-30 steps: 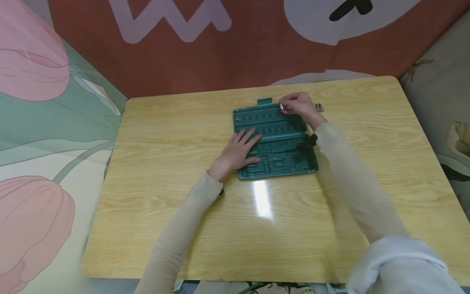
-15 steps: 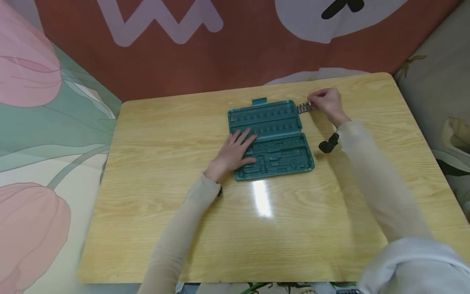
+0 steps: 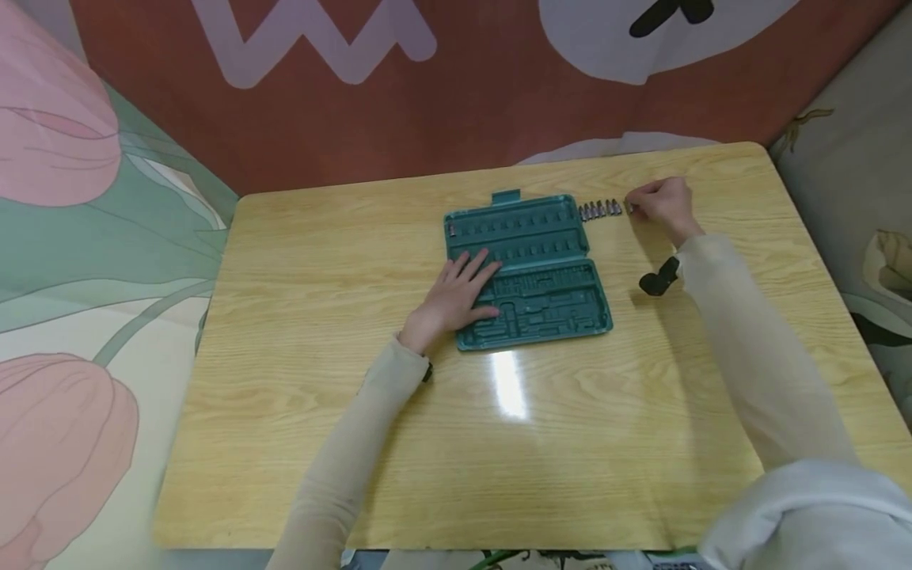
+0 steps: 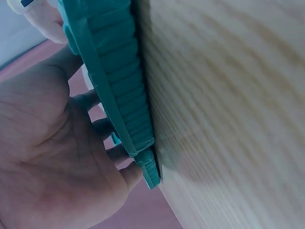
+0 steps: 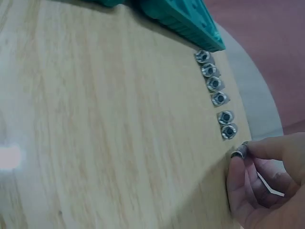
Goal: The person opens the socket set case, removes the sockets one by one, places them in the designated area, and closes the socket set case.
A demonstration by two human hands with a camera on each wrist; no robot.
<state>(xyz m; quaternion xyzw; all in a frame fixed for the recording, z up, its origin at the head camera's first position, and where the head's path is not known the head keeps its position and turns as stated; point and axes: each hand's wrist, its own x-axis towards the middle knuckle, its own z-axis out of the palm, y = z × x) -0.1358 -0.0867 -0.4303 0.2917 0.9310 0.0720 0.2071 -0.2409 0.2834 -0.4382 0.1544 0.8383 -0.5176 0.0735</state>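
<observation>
A green tool case (image 3: 530, 305) lies unfolded on the table, its moulded slots facing up. My left hand (image 3: 450, 301) rests over its left side with fingers spread; in the left wrist view the palm (image 4: 52, 143) is beside the case's ribbed edge (image 4: 116, 71). To the right of the case, several metal sockets (image 5: 214, 83) lie in a row. Just beyond the row's right end, my right hand (image 3: 666, 207) pinches one more socket (image 5: 239, 151) between thumb and finger, close to the tabletop. A single small socket (image 3: 452, 229) sits in the case's upper left slot.
The wooden table (image 3: 321, 261) extends around the case, with its back edge just behind the sockets. A red patterned wall covering (image 3: 370, 127) rises behind it. A black wrist camera (image 3: 659, 279) hangs beneath the right wrist.
My right hand has moved right, from above the case's upper half holding a socket, to the row, then past its end. The left hand has stayed on the case.
</observation>
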